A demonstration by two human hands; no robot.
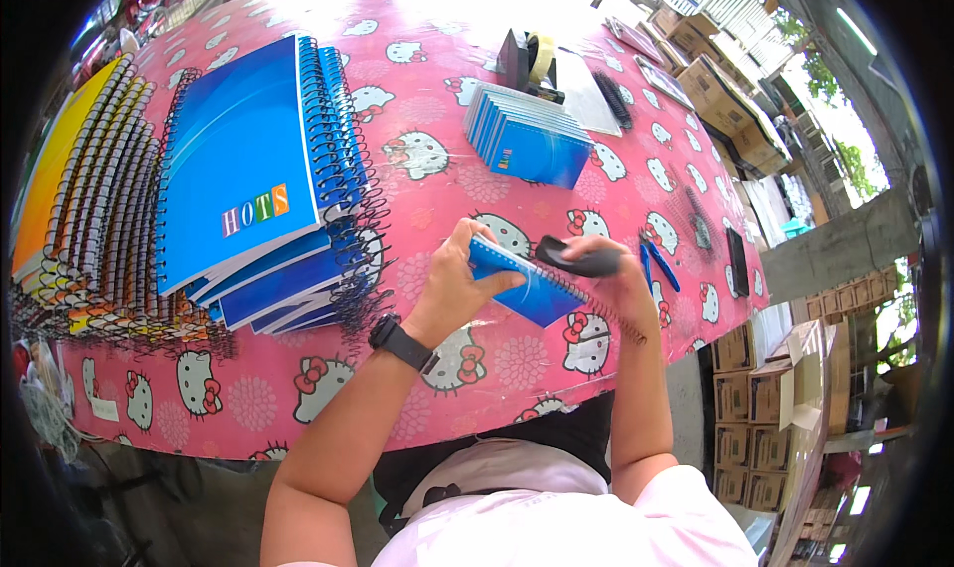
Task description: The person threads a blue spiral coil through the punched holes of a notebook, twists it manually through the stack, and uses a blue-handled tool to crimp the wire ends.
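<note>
My left hand (459, 269), with a black watch on its wrist, grips a small blue notebook (537, 301) by its left end, thumb on the cover. Along the notebook's upper edge runs a row of punched holes. A dark spiral coil (618, 319) sits in the right part of that edge, and its loose tail trails toward my right wrist. My right hand (624, 274) is closed around a dark elongated object (578, 259), held just above the coil; its exact kind is unclear.
Small blue booklets (527, 140) stand beyond my hands, near a tape dispenser (532, 65) and a black brush (611, 100). Blue-handled pliers (658, 259) and a black phone-like slab (737, 262) lie at right. Large blue spiral notebooks (238, 160) and yellow ones (75, 150) are piled left.
</note>
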